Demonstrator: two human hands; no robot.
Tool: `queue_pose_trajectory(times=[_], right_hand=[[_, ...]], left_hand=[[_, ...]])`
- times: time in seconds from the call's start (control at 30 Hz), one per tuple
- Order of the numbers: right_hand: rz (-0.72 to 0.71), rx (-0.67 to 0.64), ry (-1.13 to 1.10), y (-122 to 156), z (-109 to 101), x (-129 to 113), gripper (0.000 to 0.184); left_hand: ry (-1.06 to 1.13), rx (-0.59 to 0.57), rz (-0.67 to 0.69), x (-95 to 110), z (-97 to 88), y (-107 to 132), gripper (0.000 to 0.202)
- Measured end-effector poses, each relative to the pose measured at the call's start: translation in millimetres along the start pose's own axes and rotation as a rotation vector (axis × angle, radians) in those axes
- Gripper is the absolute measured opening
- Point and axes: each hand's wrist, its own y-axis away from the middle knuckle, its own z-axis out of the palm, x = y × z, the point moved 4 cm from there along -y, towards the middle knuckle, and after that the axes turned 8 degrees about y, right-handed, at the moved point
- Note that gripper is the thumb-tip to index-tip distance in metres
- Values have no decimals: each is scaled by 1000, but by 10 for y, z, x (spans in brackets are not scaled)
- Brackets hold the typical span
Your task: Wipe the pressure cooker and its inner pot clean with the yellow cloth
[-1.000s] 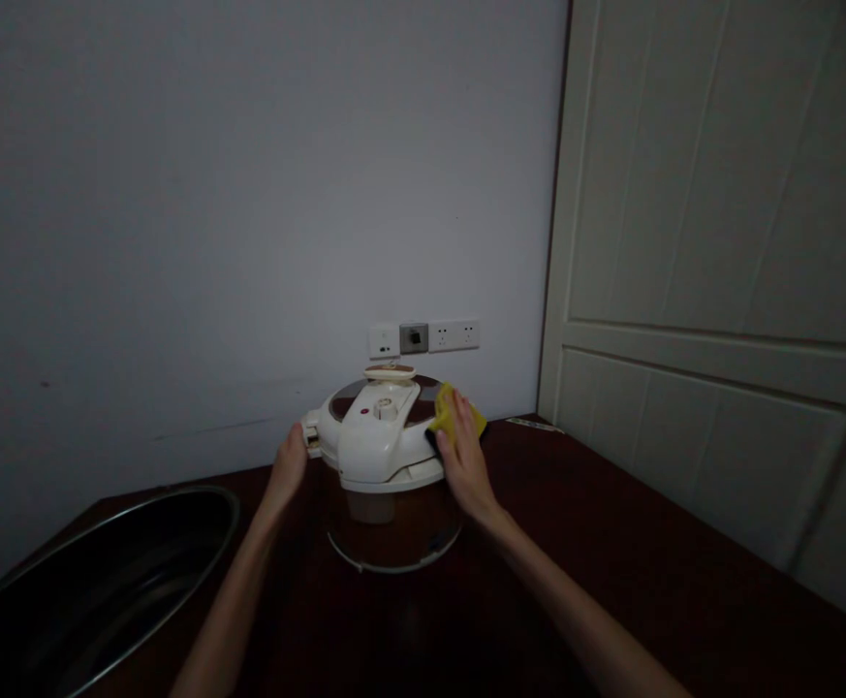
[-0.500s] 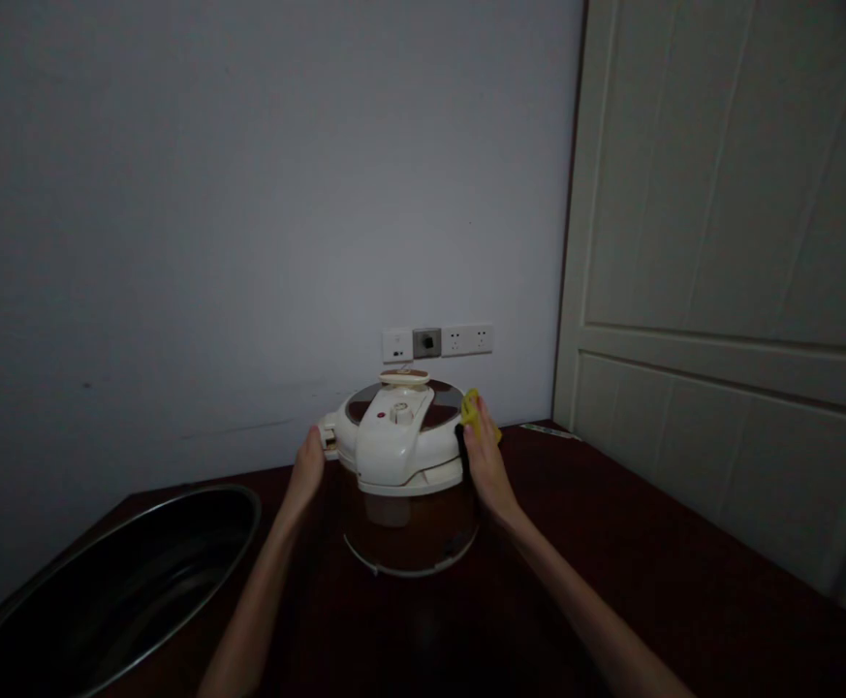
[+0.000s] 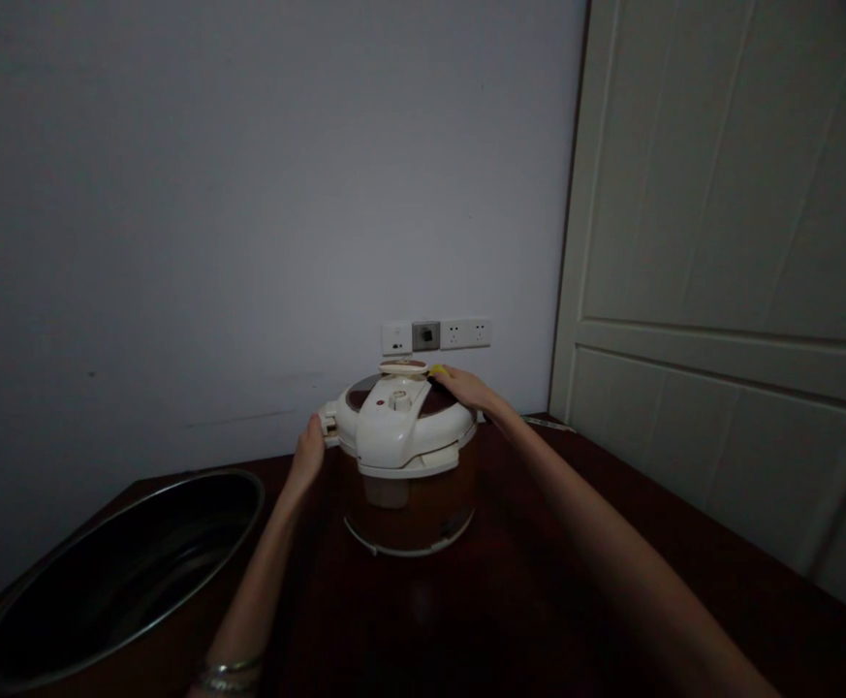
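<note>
An electric pressure cooker (image 3: 408, 456) with a white lid and a dark reddish-brown body stands upright on the dark table, its lid in place. My left hand (image 3: 310, 448) is closed on the white side handle (image 3: 329, 427) at the cooker's left. On the far right of the lid, my right hand (image 3: 466, 388) presses a yellow cloth (image 3: 438, 369) beside the lid's top grip (image 3: 403, 367). Only a small edge of the cloth shows, and the fingertips are mostly hidden.
At the left of the dark red table (image 3: 510, 582) lies a wide dark basin (image 3: 197, 528) with a shiny rim. Wall sockets (image 3: 466, 333) sit behind the cooker. A pale panelled door (image 3: 720, 388) borders the right side, with a thin strip (image 3: 549, 424) near the corner.
My right hand has moved the yellow cloth from the cooker's right side up and over onto the lid's far part. My left hand stays on the handle. The view has shifted slightly.
</note>
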Motion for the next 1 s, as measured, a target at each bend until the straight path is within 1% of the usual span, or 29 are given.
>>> queue_pose_trajectory(times=[0.07, 0.17, 0.27, 0.33, 0.37, 0.43, 0.53, 0.6, 0.67, 0.73, 0.8, 0.87, 0.9, 1.0], right_hand=[[25, 5, -4, 89, 20, -13, 43], [25, 60, -3, 369, 77, -154, 46], [-56, 168, -4, 671, 121, -336, 50], [-104, 193, -21, 753, 129, -394, 50], [-111, 184, -35, 735, 124, -390, 49], [-81, 110, -64, 583, 106, -318, 48], [-11, -32, -91, 205, 73, -128, 47], [2, -84, -101, -11, 58, -13, 48], [4, -103, -106, -114, 57, 63, 48], [21, -94, -99, -85, 62, 78, 47], [52, -61, -82, 53, 69, 7, 48], [54, -8, -67, 252, 80, -163, 49], [37, 23, -62, 358, 89, -277, 49], [-86, 193, -37, 648, 112, -642, 48]], left_hand=[[12, -10, 15, 3, 6, -5, 43], [16, -25, 26, 6, 14, -3, 44], [9, -28, 12, 4, 13, 1, 46], [12, -31, 7, -2, 11, 1, 46], [15, -34, 7, -6, 11, 0, 47], [19, -39, 3, -21, 10, -5, 47], [23, -45, -1, -43, 8, -13, 47], [33, -52, 7, -45, 7, -14, 47], [50, -60, 19, -35, 7, -9, 48], [68, -68, 18, -22, 7, 1, 48], [72, -75, 16, -4, 9, 16, 48], [60, -84, 26, 18, 13, 30, 48], [54, -86, 34, 29, 15, 36, 48], [52, -66, 32, 43, 15, 45, 47]])
